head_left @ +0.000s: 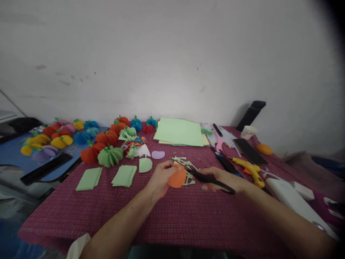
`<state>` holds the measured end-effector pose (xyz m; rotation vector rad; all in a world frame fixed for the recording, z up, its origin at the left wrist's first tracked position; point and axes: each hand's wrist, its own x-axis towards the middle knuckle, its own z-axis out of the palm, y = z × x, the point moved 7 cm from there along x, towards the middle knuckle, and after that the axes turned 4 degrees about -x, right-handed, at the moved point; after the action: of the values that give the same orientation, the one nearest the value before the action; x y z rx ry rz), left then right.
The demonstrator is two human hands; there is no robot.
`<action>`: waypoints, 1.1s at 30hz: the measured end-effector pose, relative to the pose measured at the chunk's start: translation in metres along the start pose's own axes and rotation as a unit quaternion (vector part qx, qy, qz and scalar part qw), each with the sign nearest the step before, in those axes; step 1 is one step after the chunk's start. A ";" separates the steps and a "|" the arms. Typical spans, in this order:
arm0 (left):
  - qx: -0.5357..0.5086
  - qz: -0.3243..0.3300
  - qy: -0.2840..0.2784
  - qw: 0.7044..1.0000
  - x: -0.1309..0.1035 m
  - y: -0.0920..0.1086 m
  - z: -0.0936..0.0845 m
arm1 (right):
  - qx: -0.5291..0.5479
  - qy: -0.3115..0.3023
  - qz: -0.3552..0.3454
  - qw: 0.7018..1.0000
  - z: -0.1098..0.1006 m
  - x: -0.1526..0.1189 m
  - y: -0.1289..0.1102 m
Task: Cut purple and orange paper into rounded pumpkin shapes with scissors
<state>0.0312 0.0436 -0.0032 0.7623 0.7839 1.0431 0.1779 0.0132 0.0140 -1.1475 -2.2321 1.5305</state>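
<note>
Near the middle of the table, my left hand (161, 177) pinches a rounded orange paper piece (177, 178) between thumb and fingers. Black-handled scissors (205, 177) are gripped in my right hand (219, 178), their blades reaching over the upper edge of the orange paper. Green paper scraps (190, 179) lie on the cloth behind and under the scissors. A green half-rounded piece (145, 165) and a lilac one (158, 154) rest left of and behind my left hand. Two stacks of green paper, one nearer (124, 176) and one farther left (89, 178), lie flat.
Paper pumpkins (110, 156) in several colours fill the left. Large green sheets (179, 132) lie by the wall. At right are a yellow glue gun (249, 169), a black phone-like slab (250, 151), a paper cup (248, 132) and a white box (291, 201).
</note>
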 end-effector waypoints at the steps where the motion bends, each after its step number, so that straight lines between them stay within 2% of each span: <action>1: 0.002 -0.001 0.001 1.000 0.000 0.000 0.000 | -0.009 -0.002 -0.002 1.000 -0.001 0.000 0.000; 9: 0.006 -0.008 0.002 1.000 0.000 -0.002 0.001 | -0.074 0.010 -0.013 0.997 -0.010 0.000 0.000; 16: 0.015 -0.026 0.000 1.000 0.000 -0.004 0.001 | -0.091 -0.008 -0.029 0.995 -0.015 0.000 -0.006; 22: 0.017 -0.037 -0.004 0.999 -0.001 -0.006 0.002 | -0.092 -0.027 -0.017 0.995 -0.016 0.000 -0.002; 33: 0.010 -0.045 -0.008 0.999 -0.001 -0.005 0.004 | -0.127 -0.008 0.003 0.992 -0.023 0.000 -0.005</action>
<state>0.0361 0.0400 -0.0056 0.7447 0.8095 0.9480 0.1884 0.0284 0.0284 -1.2117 -2.4915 1.2876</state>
